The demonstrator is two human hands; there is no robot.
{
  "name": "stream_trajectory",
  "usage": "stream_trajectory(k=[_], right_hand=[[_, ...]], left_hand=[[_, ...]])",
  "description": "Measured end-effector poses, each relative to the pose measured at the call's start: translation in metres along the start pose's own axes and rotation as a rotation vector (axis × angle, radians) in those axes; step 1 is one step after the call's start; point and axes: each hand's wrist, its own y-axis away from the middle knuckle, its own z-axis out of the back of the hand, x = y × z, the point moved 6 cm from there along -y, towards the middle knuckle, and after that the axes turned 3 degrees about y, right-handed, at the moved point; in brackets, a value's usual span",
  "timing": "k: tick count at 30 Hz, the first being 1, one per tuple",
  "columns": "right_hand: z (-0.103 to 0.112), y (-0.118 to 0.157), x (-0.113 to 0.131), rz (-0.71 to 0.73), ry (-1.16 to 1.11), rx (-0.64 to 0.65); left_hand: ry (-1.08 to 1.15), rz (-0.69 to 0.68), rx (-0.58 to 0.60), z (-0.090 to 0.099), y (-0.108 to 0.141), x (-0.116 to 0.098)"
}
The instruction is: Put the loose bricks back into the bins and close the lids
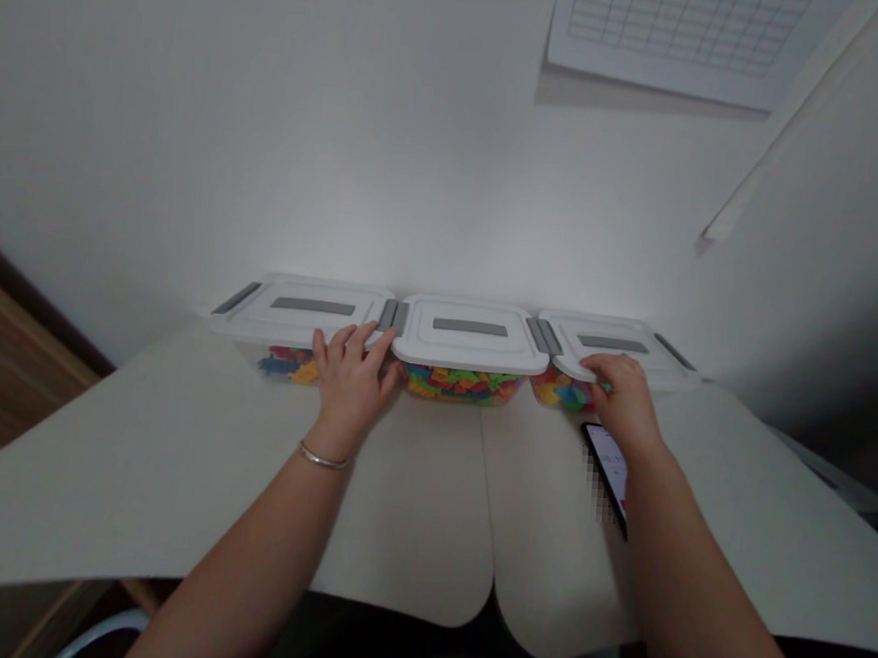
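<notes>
Three clear storage boxes with white lids stand side by side against the wall. My left hand (351,378) has its fingers spread on the front right edge of the left storage box (300,327), whose contents are red, blue and yellow pieces. The middle storage box (468,346) holds small multicoloured pieces and touches neither hand. At the right storage box (596,332), my right hand (625,397) has its fingers curled over the front edge of the lid, thumb below. Part of that box's colourful contents is hidden behind the hand. All three lids are on.
A phone (606,471) with a lit screen lies beside my right forearm, partly covered by it. Two white tabletops (417,528) meet at a seam in the middle. A paper with a printed grid (677,35) hangs on the wall. Wooden furniture (16,360) stands at the left.
</notes>
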Motion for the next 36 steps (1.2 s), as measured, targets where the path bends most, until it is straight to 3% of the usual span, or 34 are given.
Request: stream_trajectory(k=[10,13,16,22,25,29,31,34,36], right_hand=[[-0.012,0.0,-0.002,0.011,-0.012,-0.093],[-0.006,0.001,0.001,0.038,-0.067,-0.046],[0.014,0.009,0.004,0.029,-0.128,-0.047],[0.052,0.071,0.009,-0.057,-0.033,-0.125],[0.055,0.115,0.009,-0.155,0.095,-0.131],[0.049,0.161,0.012,-0.235,0.321,-0.036],[0.047,0.174,0.013,-0.26,0.386,-0.016],[0.046,0.181,0.014,-0.294,0.441,0.003],[0.046,0.181,0.014,-0.316,0.47,0.004]], left_hand=[[-0.026,0.006,-0.062,-0.008,-0.001,0.007],[-0.001,-0.013,-0.061,-0.007,0.0,0.007],[0.015,-0.075,-0.064,-0.003,0.003,0.003],[0.069,-0.3,-0.124,0.004,0.013,-0.019],[0.139,-0.493,-0.095,0.005,0.019,-0.037],[0.214,-0.715,0.006,0.003,0.027,-0.058],[0.214,-0.762,0.023,0.004,0.03,-0.064],[0.196,-0.721,0.052,0.0,0.031,-0.065],[0.223,-0.679,0.155,-0.01,0.032,-0.064]])
